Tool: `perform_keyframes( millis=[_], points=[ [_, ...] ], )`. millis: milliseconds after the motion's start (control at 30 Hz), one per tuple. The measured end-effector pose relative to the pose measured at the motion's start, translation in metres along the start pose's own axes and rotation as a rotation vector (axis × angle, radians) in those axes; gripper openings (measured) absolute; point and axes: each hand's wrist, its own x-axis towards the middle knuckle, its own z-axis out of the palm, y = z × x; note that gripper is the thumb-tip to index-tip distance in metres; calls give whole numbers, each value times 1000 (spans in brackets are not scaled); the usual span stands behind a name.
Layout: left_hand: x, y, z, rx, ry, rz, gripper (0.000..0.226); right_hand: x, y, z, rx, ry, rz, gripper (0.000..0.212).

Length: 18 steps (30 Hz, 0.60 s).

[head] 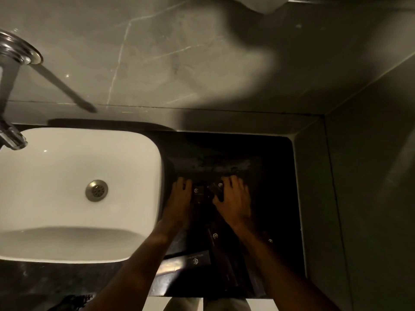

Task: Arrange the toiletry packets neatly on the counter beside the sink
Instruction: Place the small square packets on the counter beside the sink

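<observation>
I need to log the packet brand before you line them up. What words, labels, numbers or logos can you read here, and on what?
No words or numbers can be read.
Packet by the left hand: a small pale hexagon emblem, no legible letters.
Packet under the right hand: a similar emblem, text unreadable.
Long packet near the counter edge: an emblem with a faint line of print beside it, too small and dark to read.
Sink and tap: no markings visible.

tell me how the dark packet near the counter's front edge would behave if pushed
The dark packet looks flat and thin, so it would probably slide rather than roll or tip. The counter appears glossy, so it may skid easily. It lies close to the front edge and could slip off.
</observation>
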Motion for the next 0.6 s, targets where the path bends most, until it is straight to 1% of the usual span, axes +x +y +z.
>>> perform_keyframes(
  millis=[100, 300, 433, 600],
  points=[
    [-3, 0, 0, 0, 4, -4, 69, -7, 9, 0, -68, -22, -77, 64],
    [-7, 1, -3, 32, -25, 12, 79, -8, 13, 5, -29, -131, -139, 71],
    [-6, 0, -4, 45, -45, 8, 75, -6, 14, 8, -15, -134, -173, 69],
    [-6, -2, -1, 28, -21, 17, 71, -6, 15, 10, 8, -116, -181, 67]
  ],
)
